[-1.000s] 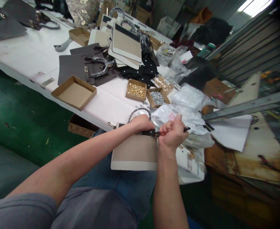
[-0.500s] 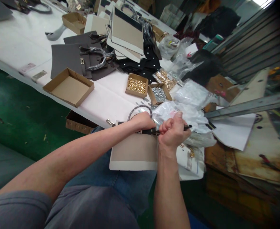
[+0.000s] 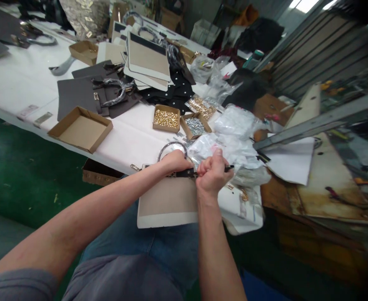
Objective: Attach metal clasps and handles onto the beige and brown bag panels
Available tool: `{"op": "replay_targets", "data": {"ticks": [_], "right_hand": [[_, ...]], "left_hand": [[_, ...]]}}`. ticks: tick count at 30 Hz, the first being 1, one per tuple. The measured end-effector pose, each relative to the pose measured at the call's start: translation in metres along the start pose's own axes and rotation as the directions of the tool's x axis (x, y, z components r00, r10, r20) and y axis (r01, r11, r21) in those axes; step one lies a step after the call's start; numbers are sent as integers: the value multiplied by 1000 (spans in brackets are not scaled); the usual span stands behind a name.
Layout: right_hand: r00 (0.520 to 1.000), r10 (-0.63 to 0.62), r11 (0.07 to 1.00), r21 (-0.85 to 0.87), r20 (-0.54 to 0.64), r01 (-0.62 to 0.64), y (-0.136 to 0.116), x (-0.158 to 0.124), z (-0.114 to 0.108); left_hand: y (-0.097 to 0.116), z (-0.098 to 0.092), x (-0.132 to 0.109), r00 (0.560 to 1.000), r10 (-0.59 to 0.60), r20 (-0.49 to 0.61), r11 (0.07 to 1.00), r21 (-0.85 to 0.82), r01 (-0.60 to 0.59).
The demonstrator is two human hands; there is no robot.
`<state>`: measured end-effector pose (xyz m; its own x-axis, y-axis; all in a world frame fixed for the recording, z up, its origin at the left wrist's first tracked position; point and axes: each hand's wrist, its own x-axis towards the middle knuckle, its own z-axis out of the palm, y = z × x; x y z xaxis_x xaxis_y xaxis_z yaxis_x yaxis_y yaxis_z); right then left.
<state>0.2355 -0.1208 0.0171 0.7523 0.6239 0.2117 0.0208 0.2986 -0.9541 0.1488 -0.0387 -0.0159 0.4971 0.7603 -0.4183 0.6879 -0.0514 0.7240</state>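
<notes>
Long white table (image 3: 21, 83), crowded: grey bag pieces (image 3: 77, 90) laid flat, a stack of beige bags (image 3: 148, 60) behind them, crumpled plastic bags (image 3: 234, 125) at the near right end. One beige bag (image 3: 168, 200) lies flat, partly on the table's near edge and partly over the person's lap, black top trim (image 3: 185, 172) toward the table. Empty cardboard tray (image 3: 80, 129) to the left, well apart from the work. Left hand (image 3: 174, 161) lies pressed on the bag's top edge, just under its hoop handle (image 3: 171, 145); whether its fingers pinch anything I cannot tell. Right hand (image 3: 212, 175) is clenched in a fist round a slim dark tool (image 3: 229, 168), whose shaft pokes out past the thumb side; the working end lies hidden at the trim. Small box of gold fittings (image 3: 166, 118) and another of silver fittings (image 3: 194, 125) sit just beyond the handle. Judgement: the overhanging bag wants firm pinning from the left hand close beside the tool's end, the tool held square to the trim, force short and controlled, fingers out of its line.
</notes>
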Motion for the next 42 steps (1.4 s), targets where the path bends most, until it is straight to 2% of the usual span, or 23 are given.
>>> {"op": "replay_targets", "data": {"ticks": [2,4,6,7,8,10,12,13,15,17,18,20,22,25,27,29,34,39,42], "right_hand": [[998,56,998,41,-20,-55,-1,6,-1],[984,174,981,82,24,-175,-5,20,-8],[961,262,957,105,86,-270,-13,38,-23],[961,261,956,113,94,-270,-18,47,-34],[970,226,965,117,85,-235,-23,54,-48],[996,81,992,97,40,-85,-30,62,-80],[997,-49,999,-18,60,50,-33,60,-114],[992,-75,988,-128,96,87,-33,56,-132],[985,-82,893,-429,151,140,-31,46,-164],[983,-80,704,-689,168,175,-30,39,-193],[979,-84,615,-763,185,197,-30,38,-205],[954,-95,494,-819,283,292,-29,38,-225],[895,-79,432,-794,438,427,-27,39,-240],[785,23,360,-738,619,571,-18,33,-251],[720,100,305,-711,686,634,-9,25,-254],[676,148,245,-689,722,682,-1,17,-255],[671,140,167,-685,728,709,3,17,-250],[672,134,159,-685,728,711,3,37,-247],[681,123,173,-691,722,701,7,45,-250]], "left_hand": [[-1,2,-1,999,26,-21,1000,2,-26],[0,2,-2,999,43,-33,999,-6,-44],[1,1,-4,999,35,-22,998,-55,-36],[2,0,-4,1000,25,-12,996,-85,-26],[2,-1,-4,1000,16,-2,994,-107,-16],[3,-2,-4,1000,2,1,993,-117,-2],[3,-2,-4,1000,-4,-11,995,-95,3],[3,-2,-3,1000,-1,-18,996,-87,0],[2,-1,-3,1000,8,-28,997,-73,-10],[2,-1,-3,999,25,-36,998,-54,-27],[2,-1,-4,999,36,-41,998,-44,-37],[2,-2,-5,997,58,-48,998,-31,-59],[3,-3,-7,997,64,-51,998,-23,-66],[2,-3,-7,997,63,-51,998,-20,-64],[2,-2,-7,996,65,-54,997,-24,-66],[1,-1,-6,996,62,-58,997,-33,-64],[7,-1,-10,996,69,-55,996,-56,-72],[13,-3,-13,996,83,-44,996,-17,-84],[10,-3,-12,996,83,-25,995,-60,-84]]}}
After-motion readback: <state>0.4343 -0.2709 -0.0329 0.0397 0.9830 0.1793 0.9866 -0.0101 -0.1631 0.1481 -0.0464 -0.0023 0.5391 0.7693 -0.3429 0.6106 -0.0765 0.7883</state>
